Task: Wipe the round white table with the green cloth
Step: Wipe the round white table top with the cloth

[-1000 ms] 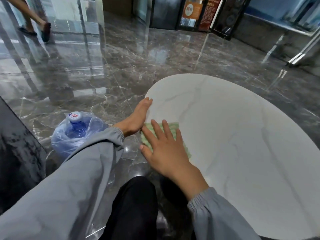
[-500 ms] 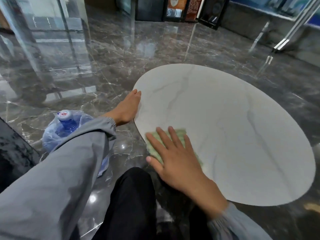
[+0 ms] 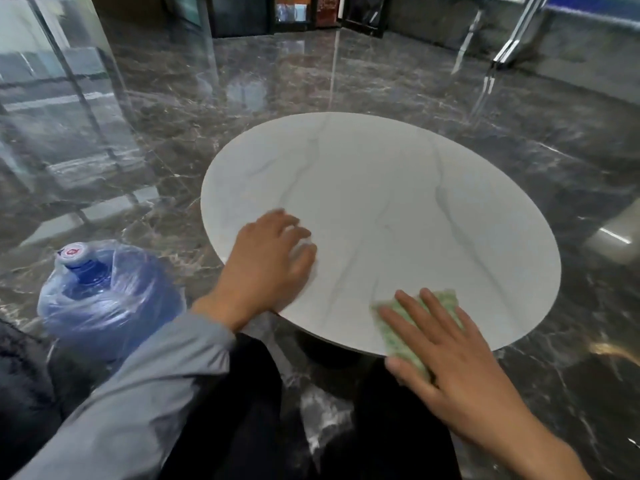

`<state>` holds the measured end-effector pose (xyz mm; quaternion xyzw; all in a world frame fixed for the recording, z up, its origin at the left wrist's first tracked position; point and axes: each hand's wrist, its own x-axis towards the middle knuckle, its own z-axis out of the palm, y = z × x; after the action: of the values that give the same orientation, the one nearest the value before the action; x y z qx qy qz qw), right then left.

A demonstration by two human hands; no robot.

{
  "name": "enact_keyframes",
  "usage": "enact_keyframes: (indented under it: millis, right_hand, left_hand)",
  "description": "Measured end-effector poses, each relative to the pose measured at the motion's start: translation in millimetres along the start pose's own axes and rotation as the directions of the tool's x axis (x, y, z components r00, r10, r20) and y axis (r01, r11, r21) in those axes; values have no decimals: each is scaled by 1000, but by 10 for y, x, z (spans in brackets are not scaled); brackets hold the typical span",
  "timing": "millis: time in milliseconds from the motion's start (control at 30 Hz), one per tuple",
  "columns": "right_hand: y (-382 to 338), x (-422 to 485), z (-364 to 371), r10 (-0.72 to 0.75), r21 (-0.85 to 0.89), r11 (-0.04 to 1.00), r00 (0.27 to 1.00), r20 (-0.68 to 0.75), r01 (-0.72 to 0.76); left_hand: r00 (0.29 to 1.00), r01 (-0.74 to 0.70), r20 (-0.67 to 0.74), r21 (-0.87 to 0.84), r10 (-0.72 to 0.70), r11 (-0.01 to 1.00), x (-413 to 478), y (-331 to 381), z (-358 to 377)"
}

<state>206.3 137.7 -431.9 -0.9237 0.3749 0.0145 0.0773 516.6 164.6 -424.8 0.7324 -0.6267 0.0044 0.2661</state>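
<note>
The round white table (image 3: 398, 202) with faint grey veins fills the middle of the view. On its near edge lies the green cloth (image 3: 446, 301), partly hanging over the rim. My right hand (image 3: 446, 362) presses flat on the cloth with straight, spread fingers and covers most of it. My left hand (image 3: 266, 265) rests on the table's near-left edge, fingers loosely bent, slightly blurred, holding nothing.
A large blue water jug (image 3: 104, 292) wrapped in clear plastic stands on the dark marble floor at the left, close to my left sleeve. My dark-trousered legs are below the table edge. Glass panels and metal posts stand farther back.
My right hand has slid the cloth to the right along the near edge. My left hand has moved from the table's left rim onto its top, nearer to me.
</note>
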Motion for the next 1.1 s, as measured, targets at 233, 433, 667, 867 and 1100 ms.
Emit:
enact_keyframes:
  millis: [233,433,667,867,1100]
  right_hand:
    - [704,422,-227,269,92,958,963,28,-271]
    - [220,601,17,129,46,991,992,-3,-129]
    - [1024,693,-117,207,123,972,978,-26,-202]
    - [1644,998,-361,493,107,862,868,53,-496]
    - [149,551,80,-43,78,996,998,-47,46]
  left_hand:
    - [989,-145,-17,22,146,989,-213,407,319]
    - [989,-142,-42,38,143,989,-246,304,422]
    - [994,-100,-38,7,100,995,-187,254,473]
    - [998,-56,-18,28,57,998,-157,289,466]
    - [999,-51,12,33,51,998,-191,315,421]
